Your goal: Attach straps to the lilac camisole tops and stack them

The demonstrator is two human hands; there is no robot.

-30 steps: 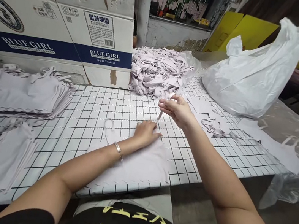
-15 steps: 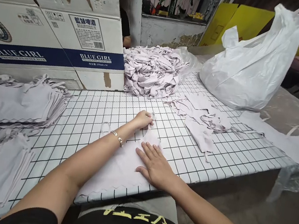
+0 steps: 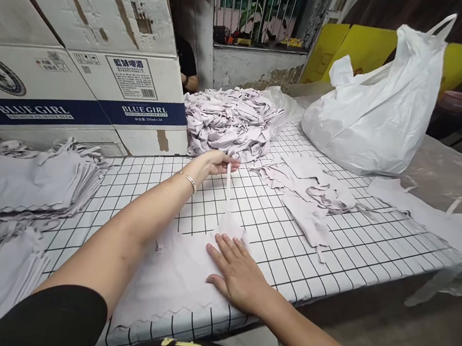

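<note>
A pale lilac camisole lies flat on the checked tablecloth in front of me, its wavy hem toward the table's near edge. My left hand, a bracelet at its wrist, pinches one thin shoulder strap and holds it stretched away from me. On the camisole's right side my right hand presses flat, fingers spread, just below where that strap begins. The other strap is mostly hidden by my left forearm.
Stacked camisoles lie at the left, before a cardboard box. Behind is a heap of lilac garments. To the right are loose pieces, another camisole and a white plastic bag. Someone's arm shows behind the box.
My left hand has moved away from me, drawing the strap out long and straight. My right hand stays flat on the camisole. The view has tilted up slightly.
</note>
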